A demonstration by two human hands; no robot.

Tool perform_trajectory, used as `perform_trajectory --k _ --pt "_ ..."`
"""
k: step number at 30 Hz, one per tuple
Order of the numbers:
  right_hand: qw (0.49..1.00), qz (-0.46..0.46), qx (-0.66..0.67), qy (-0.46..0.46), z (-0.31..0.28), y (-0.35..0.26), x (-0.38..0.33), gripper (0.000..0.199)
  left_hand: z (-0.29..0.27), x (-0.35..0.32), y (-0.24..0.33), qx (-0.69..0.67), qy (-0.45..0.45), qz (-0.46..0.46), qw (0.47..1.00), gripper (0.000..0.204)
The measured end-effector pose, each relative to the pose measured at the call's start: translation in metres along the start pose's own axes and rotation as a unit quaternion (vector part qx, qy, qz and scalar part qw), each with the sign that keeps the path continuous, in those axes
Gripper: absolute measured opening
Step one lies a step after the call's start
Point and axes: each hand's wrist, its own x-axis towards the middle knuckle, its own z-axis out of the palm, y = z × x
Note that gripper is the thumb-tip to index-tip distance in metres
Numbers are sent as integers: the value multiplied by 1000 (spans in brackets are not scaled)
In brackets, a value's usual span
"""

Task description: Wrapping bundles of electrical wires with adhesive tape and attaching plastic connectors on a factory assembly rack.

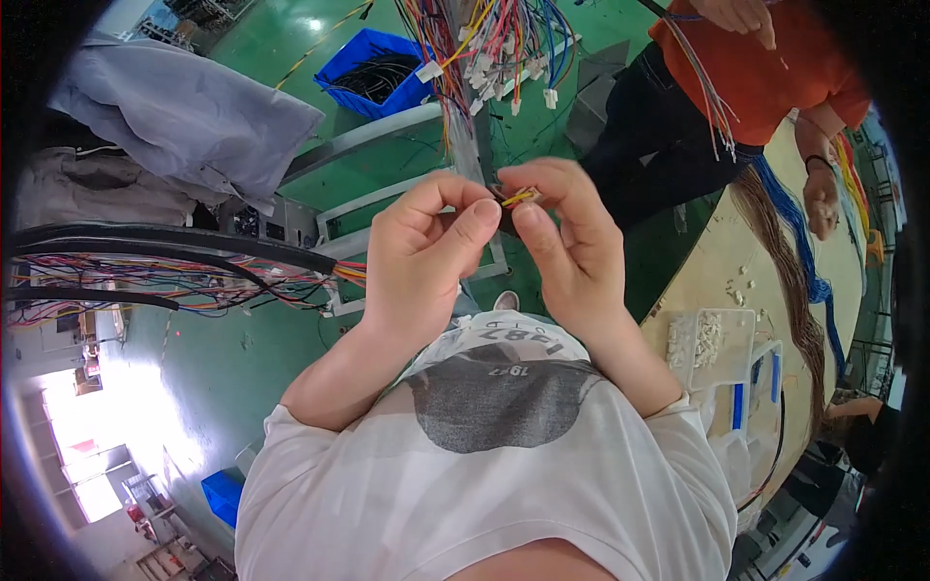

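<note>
My left hand [421, 254] is raised in front of my chest, with thumb and index finger pinched on a few thin wires. The wires [518, 199], yellow and darker ones, bridge the small gap between my hands. My right hand [579, 254] pinches the same wires at their other end between thumb and fingertips. A small pale piece shows at that end; it is too small to tell whether it is a connector. The fingers hide most of what lies between them.
Beyond my hands, bundled coloured wires with white connectors [550, 98] hang from a metal frame [378, 136]. Near it is a blue bin [356, 58] of black pieces. At right, a table [697, 276] holds a clear box [728, 324] of white parts; another person [668, 107] stands there.
</note>
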Motion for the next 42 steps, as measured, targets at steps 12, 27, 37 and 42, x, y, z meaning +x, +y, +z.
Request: perform_trajectory --k 12,27,37,42 --pt "969 191 158 2 -2 -15 -1 15 -1 10 -8 390 9 304 869 6" --pt "993 51 -77 -73 -11 -16 1 12 -3 3 -15 365 -16 313 877 18" --pt "997 10 -56 -57 -6 -8 5 9 1 8 1 -4 -47 -79 996 51" --pt "986 54 -129 -87 -5 -13 11 9 -4 11 13 -158 -15 -154 975 31"
